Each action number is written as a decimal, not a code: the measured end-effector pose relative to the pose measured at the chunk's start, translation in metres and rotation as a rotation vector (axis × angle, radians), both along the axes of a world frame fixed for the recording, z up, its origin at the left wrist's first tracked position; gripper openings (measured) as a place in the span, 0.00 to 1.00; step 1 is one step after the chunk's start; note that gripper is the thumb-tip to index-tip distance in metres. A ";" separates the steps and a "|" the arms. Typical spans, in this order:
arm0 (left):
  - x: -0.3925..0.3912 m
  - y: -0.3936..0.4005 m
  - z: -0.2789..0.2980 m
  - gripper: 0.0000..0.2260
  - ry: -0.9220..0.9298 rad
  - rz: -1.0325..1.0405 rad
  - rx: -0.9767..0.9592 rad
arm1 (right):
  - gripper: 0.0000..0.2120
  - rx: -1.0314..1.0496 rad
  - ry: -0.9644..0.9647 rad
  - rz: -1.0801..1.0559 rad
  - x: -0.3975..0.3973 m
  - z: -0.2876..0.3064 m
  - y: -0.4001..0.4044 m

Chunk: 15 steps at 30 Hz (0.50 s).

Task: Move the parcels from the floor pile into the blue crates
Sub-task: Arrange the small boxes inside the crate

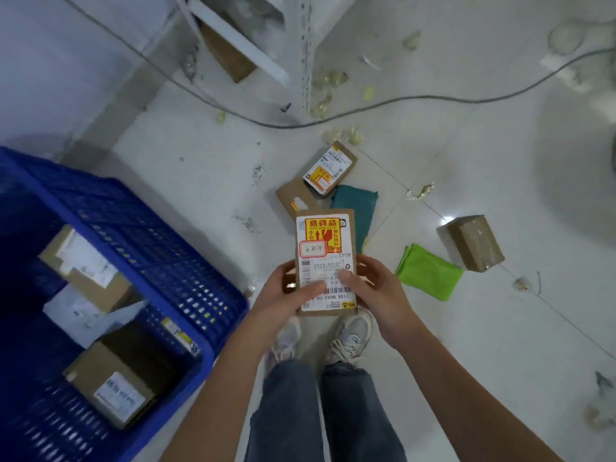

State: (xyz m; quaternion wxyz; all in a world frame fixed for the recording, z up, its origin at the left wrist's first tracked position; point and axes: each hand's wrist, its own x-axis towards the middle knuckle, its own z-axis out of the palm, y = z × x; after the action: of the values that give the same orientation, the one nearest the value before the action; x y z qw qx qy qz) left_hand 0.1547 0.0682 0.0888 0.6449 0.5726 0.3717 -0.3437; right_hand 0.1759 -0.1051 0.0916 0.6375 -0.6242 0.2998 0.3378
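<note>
A person standing on a tiled floor (466,328) grips a flat cardboard parcel (325,261) at frame centre, left hand (286,295) and right hand (376,291) curled round its near end, thumbs on the shipping label. The blue crate (140,221), holding boxed parcels, sits at 9 o'clock. At 12 o'clock lie two brown parcels and a teal mailer (356,211); a taped box (475,241) rests at 3 o'clock.

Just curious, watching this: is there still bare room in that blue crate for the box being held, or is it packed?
The blue crate looks crowded in the middle: a brown box, a white parcel and another labelled box lie there. Bare room shows along the far wall, behind the brown box. The held parcel, in both hands, might fit there.
</note>
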 end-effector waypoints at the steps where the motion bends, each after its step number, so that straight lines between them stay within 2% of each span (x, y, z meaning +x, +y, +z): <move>1: -0.012 0.009 0.007 0.28 -0.004 0.028 0.007 | 0.34 0.008 -0.009 -0.007 -0.006 0.009 0.013; 4: -0.048 0.036 0.017 0.25 -0.057 0.190 0.058 | 0.38 0.044 -0.020 -0.012 -0.027 0.022 0.055; 10: -0.132 0.099 0.010 0.22 -0.090 0.560 0.145 | 0.26 0.074 -0.025 0.122 -0.089 0.016 0.144; 13: -0.173 0.144 0.013 0.23 -0.027 0.544 0.142 | 0.28 0.072 -0.010 0.247 -0.118 0.018 0.187; 15: -0.197 0.177 0.015 0.21 0.005 0.518 0.152 | 0.25 0.059 0.004 0.373 -0.133 0.018 0.216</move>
State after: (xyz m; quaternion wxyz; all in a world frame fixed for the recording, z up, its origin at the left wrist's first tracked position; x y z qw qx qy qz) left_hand -0.0419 0.2455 0.1034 0.6656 0.5044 0.5320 -0.1398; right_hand 0.0425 0.1106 0.1097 0.5811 -0.6493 0.1700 0.4602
